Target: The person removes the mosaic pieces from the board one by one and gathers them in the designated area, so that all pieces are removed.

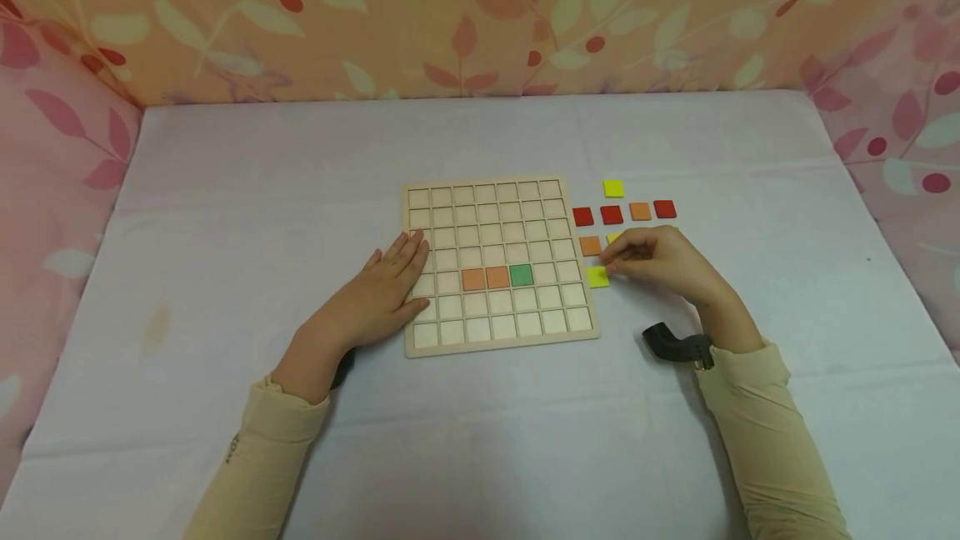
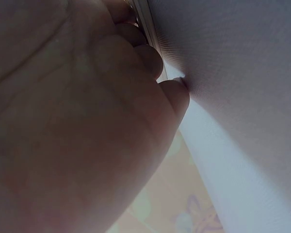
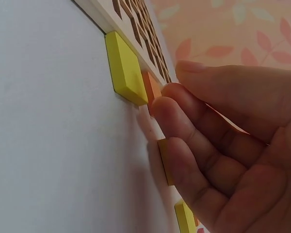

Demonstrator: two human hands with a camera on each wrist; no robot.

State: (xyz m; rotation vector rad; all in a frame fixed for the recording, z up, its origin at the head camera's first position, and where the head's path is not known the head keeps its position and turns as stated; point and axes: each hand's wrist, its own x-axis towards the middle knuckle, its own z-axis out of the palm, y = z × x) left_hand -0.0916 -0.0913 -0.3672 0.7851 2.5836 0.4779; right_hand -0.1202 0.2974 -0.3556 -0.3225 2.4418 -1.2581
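A light wooden grid board (image 1: 501,348) lies on the table. Two orange tiles (image 1: 473,280) and one green tile (image 1: 521,275) sit side by side in its cells. My left hand (image 1: 378,294) rests flat on the board's left edge, its fingers over the outer cells; the palm fills much of the left wrist view. Beside the board's right edge, my right hand (image 1: 660,261) hovers near a yellow tile (image 3: 126,70). Its fingers (image 3: 172,119) are loosely bent, and I see nothing between them and the thumb. An orange tile (image 1: 591,246) lies just beyond the yellow one.
Several more tiles lie right of the board, among them a yellow tile (image 1: 613,189) and red tiles (image 1: 611,215); my right hand partly covers some. A black wrist mount (image 1: 675,347) sits at the right wrist. Patterned cloth (image 1: 480,19) hangs behind the white table (image 1: 480,448).
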